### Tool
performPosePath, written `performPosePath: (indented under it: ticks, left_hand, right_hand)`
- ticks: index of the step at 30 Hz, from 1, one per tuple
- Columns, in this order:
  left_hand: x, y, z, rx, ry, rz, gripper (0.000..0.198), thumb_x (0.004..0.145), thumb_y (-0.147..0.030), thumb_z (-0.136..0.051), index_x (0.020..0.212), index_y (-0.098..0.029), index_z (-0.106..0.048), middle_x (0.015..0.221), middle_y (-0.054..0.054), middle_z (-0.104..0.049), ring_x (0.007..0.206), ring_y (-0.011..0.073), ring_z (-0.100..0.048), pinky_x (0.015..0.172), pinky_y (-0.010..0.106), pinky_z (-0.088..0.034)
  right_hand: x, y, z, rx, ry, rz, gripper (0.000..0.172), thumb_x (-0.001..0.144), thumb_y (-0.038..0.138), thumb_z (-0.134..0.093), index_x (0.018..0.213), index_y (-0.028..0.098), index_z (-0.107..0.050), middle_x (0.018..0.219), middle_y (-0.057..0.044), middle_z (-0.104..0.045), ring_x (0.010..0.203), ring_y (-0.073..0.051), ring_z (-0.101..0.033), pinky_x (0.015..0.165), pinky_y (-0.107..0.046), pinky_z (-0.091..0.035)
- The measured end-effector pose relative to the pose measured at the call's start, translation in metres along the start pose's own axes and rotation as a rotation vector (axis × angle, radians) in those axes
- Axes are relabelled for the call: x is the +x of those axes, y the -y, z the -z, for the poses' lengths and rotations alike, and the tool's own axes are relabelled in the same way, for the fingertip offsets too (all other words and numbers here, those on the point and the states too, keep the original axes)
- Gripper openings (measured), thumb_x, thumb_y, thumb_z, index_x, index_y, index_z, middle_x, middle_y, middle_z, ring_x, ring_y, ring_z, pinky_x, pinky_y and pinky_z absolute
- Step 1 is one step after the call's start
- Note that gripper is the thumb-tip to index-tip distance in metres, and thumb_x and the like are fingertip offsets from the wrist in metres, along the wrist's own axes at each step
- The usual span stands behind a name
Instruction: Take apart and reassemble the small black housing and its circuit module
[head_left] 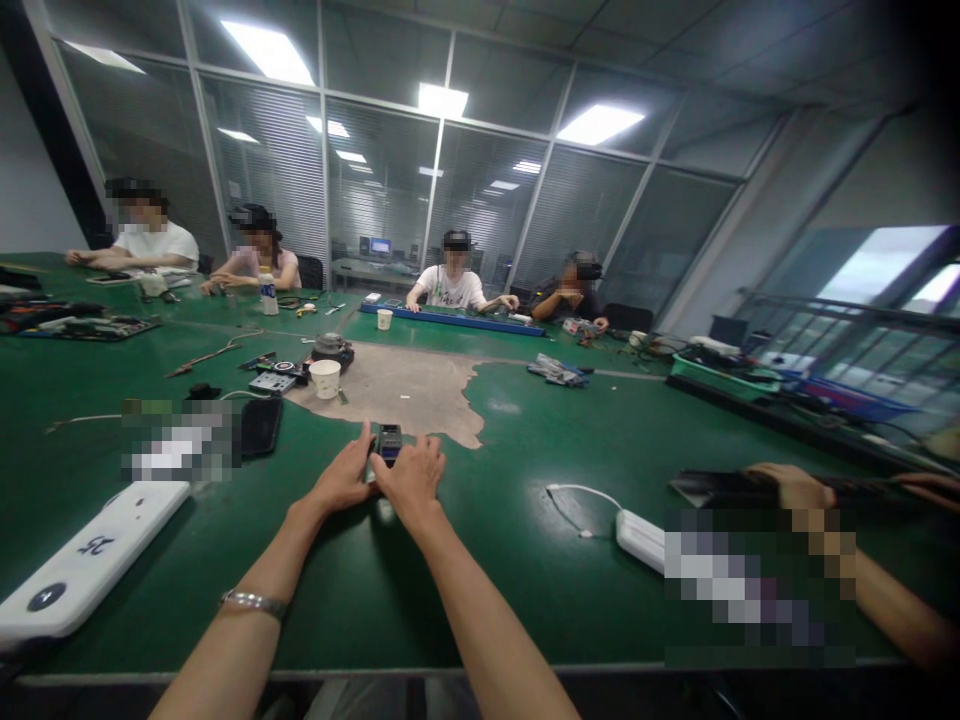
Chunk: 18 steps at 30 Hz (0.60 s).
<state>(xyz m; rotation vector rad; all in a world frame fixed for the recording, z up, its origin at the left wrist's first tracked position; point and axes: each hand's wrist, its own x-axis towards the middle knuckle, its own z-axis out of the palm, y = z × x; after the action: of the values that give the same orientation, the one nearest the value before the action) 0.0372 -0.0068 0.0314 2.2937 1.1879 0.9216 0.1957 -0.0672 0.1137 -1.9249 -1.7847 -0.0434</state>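
In front of me, a small dark grey box-shaped part with a bluish lower section sits between my hands. My left hand grips it from the left, with its thumb pointing up. My right hand is closed around the right and near sides, its fingers curled. Both hands are low over the green table, and the fingers partly hide the part, so its exact kind does not show. A metal bracelet circles my left wrist.
Left lie a white power strip and a black phone-like slab. Beyond my hands are a paper cup and a bare tan patch. Right are a white power bank-like block with cable and a co-worker's hand. Several people sit opposite.
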Motion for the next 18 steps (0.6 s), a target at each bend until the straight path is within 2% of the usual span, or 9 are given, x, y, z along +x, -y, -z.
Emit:
performPosePath:
  ticks: [5, 8, 13, 16, 18]
  left_hand:
    - [0.000, -0.003, 0.002, -0.005, -0.011, 0.019, 0.127, 0.080, -0.046, -0.083, 0.170, -0.013, -0.001, 0.161, 0.028, -0.045, 0.149, 0.0439, -0.045, 0.122, 0.061, -0.036]
    - [0.000, -0.004, 0.002, 0.001, -0.011, 0.031, 0.124, 0.082, -0.049, -0.083, 0.170, -0.014, -0.003, 0.163, 0.027, -0.044, 0.151, 0.0435, -0.043, 0.123, 0.060, -0.035]
    - [-0.001, -0.004, 0.002, 0.003, -0.005, 0.025, 0.120, 0.086, -0.047, -0.080, 0.171, -0.015, -0.002, 0.163, 0.025, -0.046, 0.151, 0.0416, -0.044, 0.124, 0.058, -0.034]
    - [0.000, -0.003, 0.002, 0.023, 0.022, 0.016, 0.119, 0.089, -0.049, -0.075, 0.171, -0.014, 0.004, 0.163, 0.025, -0.045, 0.150, 0.0421, -0.044, 0.123, 0.059, -0.034]
    - [0.000, -0.002, 0.003, 0.034, 0.027, 0.015, 0.117, 0.090, -0.050, -0.073, 0.170, -0.014, 0.005, 0.164, 0.026, -0.043, 0.151, 0.0425, -0.043, 0.123, 0.060, -0.033]
  right_hand:
    - [0.011, 0.007, 0.013, 0.040, -0.091, 0.008, 0.051, 0.092, 0.056, -0.065, 0.103, 0.009, -0.081, 0.122, -0.023, -0.070, 0.122, -0.039, -0.053, 0.099, -0.047, -0.043]
    - [0.021, -0.002, 0.028, 0.098, -0.129, -0.022, 0.049, 0.093, 0.056, -0.065, 0.103, 0.011, -0.081, 0.120, -0.021, -0.072, 0.120, -0.036, -0.055, 0.098, -0.043, -0.043]
    - [0.026, -0.055, 0.041, 0.154, -0.121, -0.071, 0.045, 0.097, 0.056, -0.062, 0.098, 0.014, -0.081, 0.107, -0.016, -0.075, 0.106, -0.030, -0.063, 0.098, -0.037, -0.043]
    - [0.017, -0.089, 0.036, 0.112, -0.132, -0.114, 0.041, 0.097, 0.052, -0.064, 0.101, 0.015, -0.081, 0.108, -0.015, -0.075, 0.105, -0.029, -0.063, 0.097, -0.036, -0.043]
    - [0.008, -0.102, 0.030, 0.078, -0.145, -0.124, 0.038, 0.095, 0.050, -0.067, 0.104, 0.016, -0.081, 0.113, -0.016, -0.074, 0.110, -0.030, -0.062, 0.097, -0.036, -0.043]
